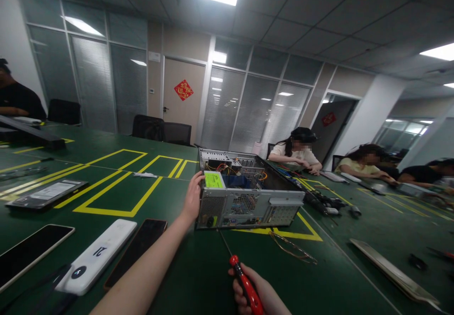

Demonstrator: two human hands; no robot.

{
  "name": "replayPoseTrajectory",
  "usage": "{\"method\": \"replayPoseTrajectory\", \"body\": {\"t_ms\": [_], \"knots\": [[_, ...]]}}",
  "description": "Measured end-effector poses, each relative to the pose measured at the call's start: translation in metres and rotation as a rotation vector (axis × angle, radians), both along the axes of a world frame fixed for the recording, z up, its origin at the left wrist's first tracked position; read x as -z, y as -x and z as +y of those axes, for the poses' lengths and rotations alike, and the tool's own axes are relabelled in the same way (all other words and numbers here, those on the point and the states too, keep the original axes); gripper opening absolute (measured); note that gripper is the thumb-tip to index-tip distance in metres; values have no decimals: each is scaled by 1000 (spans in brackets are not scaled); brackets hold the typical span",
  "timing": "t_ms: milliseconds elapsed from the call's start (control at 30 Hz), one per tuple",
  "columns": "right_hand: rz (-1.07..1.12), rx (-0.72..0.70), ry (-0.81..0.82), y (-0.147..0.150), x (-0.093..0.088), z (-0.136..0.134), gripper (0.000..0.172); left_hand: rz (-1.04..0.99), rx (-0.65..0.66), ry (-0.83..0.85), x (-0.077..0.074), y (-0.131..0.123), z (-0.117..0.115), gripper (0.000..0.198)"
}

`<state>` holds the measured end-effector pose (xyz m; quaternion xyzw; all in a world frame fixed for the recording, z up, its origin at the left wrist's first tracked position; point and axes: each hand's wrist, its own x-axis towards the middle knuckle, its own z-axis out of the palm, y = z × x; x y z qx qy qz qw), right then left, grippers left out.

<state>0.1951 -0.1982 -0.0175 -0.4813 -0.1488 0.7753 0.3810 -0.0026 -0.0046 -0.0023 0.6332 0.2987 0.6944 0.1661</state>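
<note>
An open desktop computer case [264,208] lies on its side on the green table, its rear panel towards me. Inside it show a power supply with a bright green label [213,179] and several coloured wires. My left hand [193,196] grips the left edge of the case beside that label, fingers partly hidden. In my right hand [253,284], closed around the handle, is a red screwdriver [247,282]. Its thin shaft points up at the lower edge of the rear panel; whether the tip touches the case I cannot tell.
Eyeglasses [292,249] lie right of the screwdriver. A white power bank [99,258], a dark phone [138,249], a white-edged phone [33,251] and a hard drive [46,194] lie left. Right are black cables [326,204] and a metal panel [390,270]; a co-worker [298,152] sits beyond.
</note>
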Motion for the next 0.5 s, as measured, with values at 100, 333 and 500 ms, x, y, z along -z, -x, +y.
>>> {"method": "replayPoseTrajectory", "body": {"t_ms": [100, 333, 500], "knots": [[-15, 2, -6, 0, -1, 1, 48, 2, 0, 4, 0, 0, 0, 43], [-50, -9, 24, 0, 2, 2, 40, 8, -4, -23, 0, 0, 0, 44], [-9, -52, 41, -7, 1, 3, 36, 8, -7, -7, -1, 1, -1, 44]]}}
